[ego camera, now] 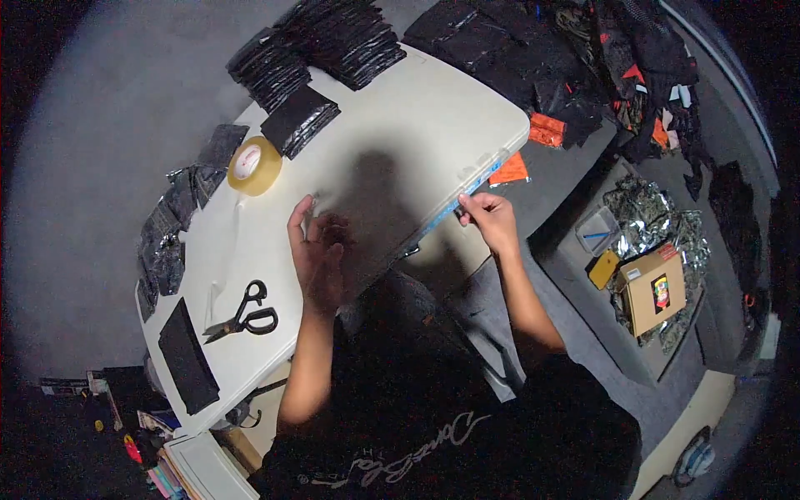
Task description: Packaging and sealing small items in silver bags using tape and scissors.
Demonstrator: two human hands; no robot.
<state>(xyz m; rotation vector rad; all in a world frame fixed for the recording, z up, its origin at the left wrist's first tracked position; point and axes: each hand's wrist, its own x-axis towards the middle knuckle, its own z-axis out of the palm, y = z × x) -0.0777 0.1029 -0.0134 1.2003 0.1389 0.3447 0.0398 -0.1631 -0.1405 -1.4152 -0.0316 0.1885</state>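
My left hand (pixel 320 262) is raised over the white table (pixel 431 106), its fingers apart. A small clear glint shows by its index fingertip, too faint to name. My right hand (pixel 494 222) is at the table's near edge, thumb and curled fingers close together. Its thumb tip meets a strip with blue markings (pixel 447 211) along that edge; I cannot tell whether the fingers pinch it. Left of my left hand lie black-handled shears (pixel 247 319). Beyond them a roll of clear packing tape (pixel 253 165) stands beside a small stack of black plastic packets (pixel 300 122).
Taller stacks of black packets (pixel 350 44) stand at the far edge. Crumpled black packaging (pixel 169 225) and a black flat piece (pixel 187 356) line the left side. At right, a dark surface bears a cardboard box (pixel 653 290), a clear container (pixel 597 231) and a yellow phone-shaped object (pixel 604 269).
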